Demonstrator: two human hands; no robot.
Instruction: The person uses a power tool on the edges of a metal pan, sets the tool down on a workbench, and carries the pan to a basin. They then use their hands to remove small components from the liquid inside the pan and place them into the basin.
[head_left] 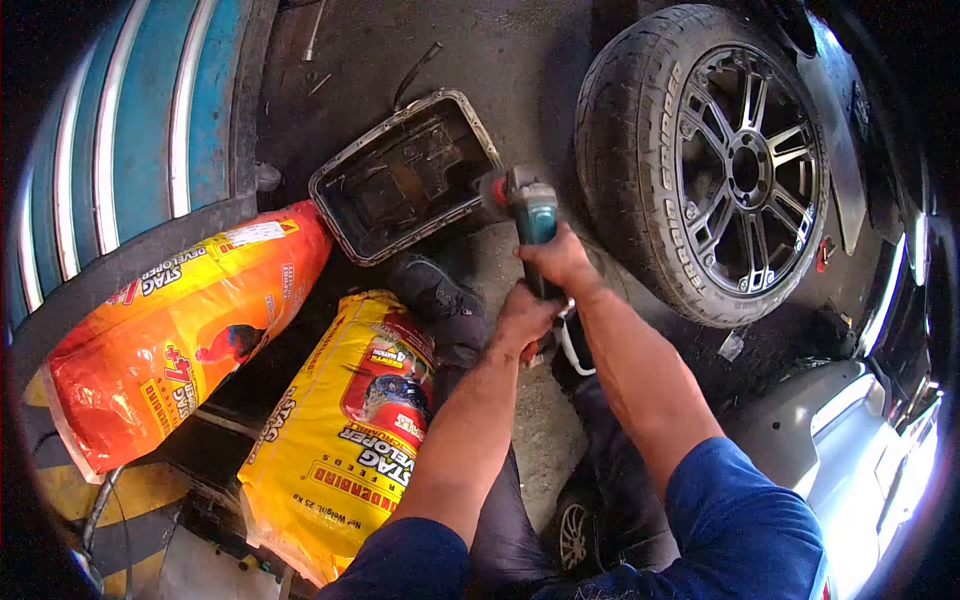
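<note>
A teal and black angle grinder (538, 222) is held in both of my hands near the middle of the view. My right hand (566, 260) wraps round its teal body just behind the metal head. Lower down, my left hand (527, 315) is closed round the rear of the handle. The disc end (495, 192) is blurred and lies by the right rim of a dark, greasy metal pan (400, 180); whether they touch is unclear. The pan rests tilted, with its open side facing up.
A large tire with a dark rim (650, 160) is at the upper right. Two feed bags, one red-orange (150, 350) and one yellow (310, 440), lie at the left. A teal ribbed panel (145, 110) fills the upper left. Silver bodywork (830, 440) stands lower right.
</note>
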